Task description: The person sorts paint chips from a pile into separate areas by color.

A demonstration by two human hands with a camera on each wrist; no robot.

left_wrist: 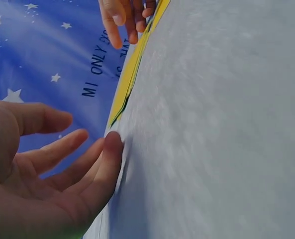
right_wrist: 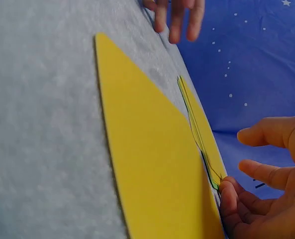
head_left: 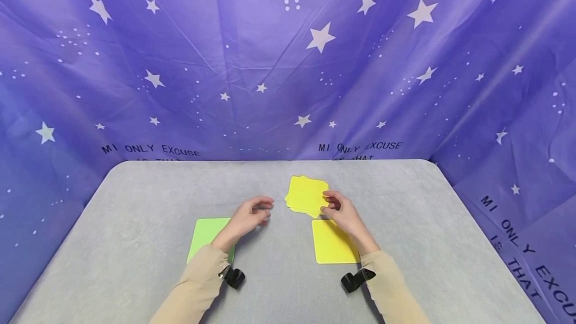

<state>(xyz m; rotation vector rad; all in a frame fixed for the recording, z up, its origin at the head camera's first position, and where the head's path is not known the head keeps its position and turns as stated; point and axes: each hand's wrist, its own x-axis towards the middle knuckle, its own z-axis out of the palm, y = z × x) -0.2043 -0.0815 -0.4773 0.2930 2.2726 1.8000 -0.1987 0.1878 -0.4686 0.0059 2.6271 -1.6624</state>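
A loose stack of square yellow cards (head_left: 307,194) lies at the table's middle, its corners fanned out unevenly. My right hand (head_left: 343,212) is at the stack's right side; in the right wrist view its lower fingertips touch the stack's edge (right_wrist: 199,127), while thumb and index finger stand apart. Beneath that wrist lies a single yellow card (head_left: 332,245). My left hand (head_left: 248,217) hovers left of the stack with relaxed, slightly bent fingers and nothing between them. Under the left forearm, a light green card (head_left: 204,236) is partly covered by the wrist and sleeve.
The grey table (head_left: 135,214) has rounded far corners. A purple curtain (head_left: 270,64) with white stars hangs behind its far edge and along the sides. Black cameras are strapped to the left wrist (head_left: 233,277) and the right wrist (head_left: 355,280).
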